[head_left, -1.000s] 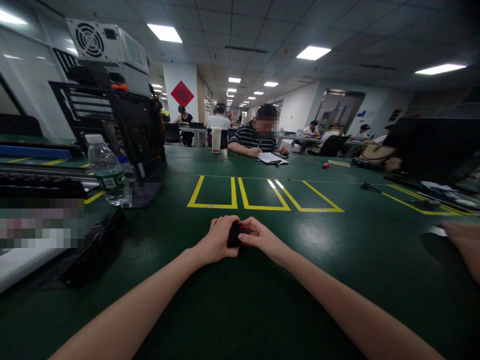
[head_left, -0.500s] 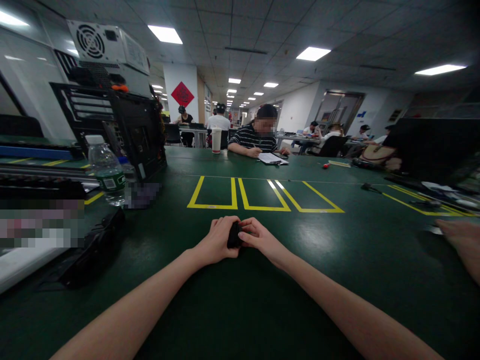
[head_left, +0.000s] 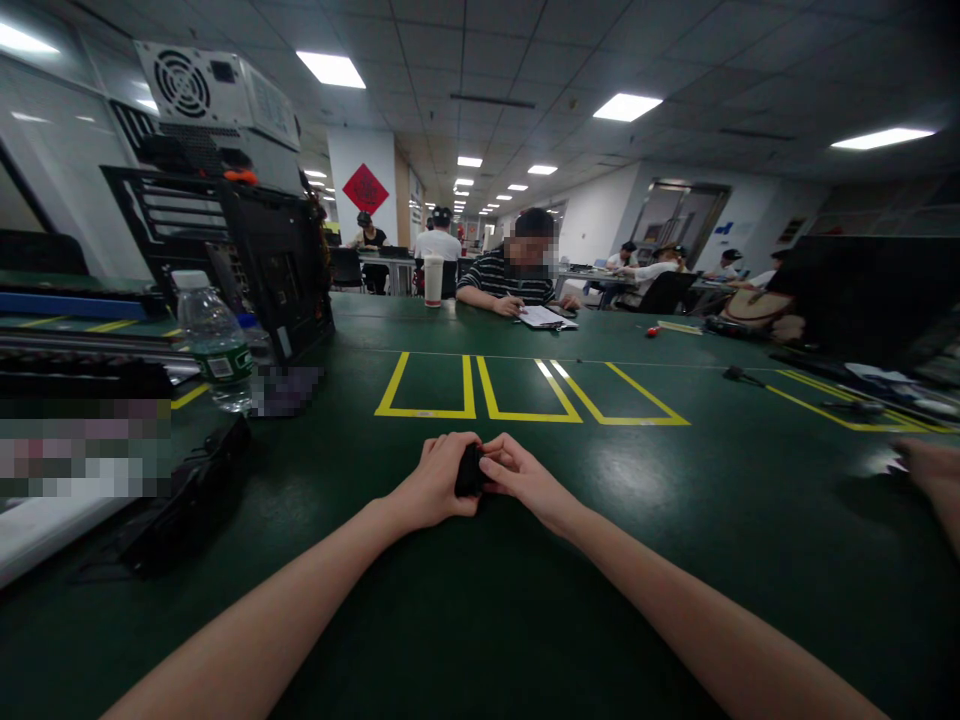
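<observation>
Between my two hands is a small black block-like object; its exact kind does not show. My left hand wraps around it from the left, fingers over the far side and thumb on the near side. From the right, my right hand has its thumb and fingertips pinched against the object's right edge. Both hands are low over the green table, just in front of yellow tape outlines. Much of the object is hidden by my fingers.
Left stand a water bottle, a black computer case and a dark tangled item. A white cup and a person with a clipboard are across the table. Another person's hand reaches in at right.
My hands stay in nearly the same place around the black object, with only slight shifts of the right fingers. The other person's hand at the right edge has moved a little.
</observation>
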